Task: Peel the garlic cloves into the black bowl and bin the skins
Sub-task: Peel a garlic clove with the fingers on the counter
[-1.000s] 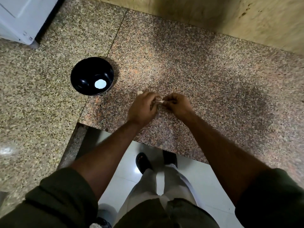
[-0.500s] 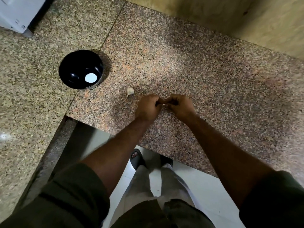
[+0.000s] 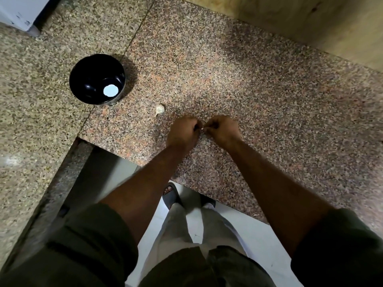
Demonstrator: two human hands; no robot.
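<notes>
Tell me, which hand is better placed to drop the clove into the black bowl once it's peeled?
Probably the left hand: the black bowl sits on its side of the counter. The right hand would have to cross over it.

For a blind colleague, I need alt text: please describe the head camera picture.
Seen from above, a person's left hand and right hand meet over a speckled granite counter, pinching a small pale garlic clove. Another garlic clove lies beside them, near a black bowl.
</notes>
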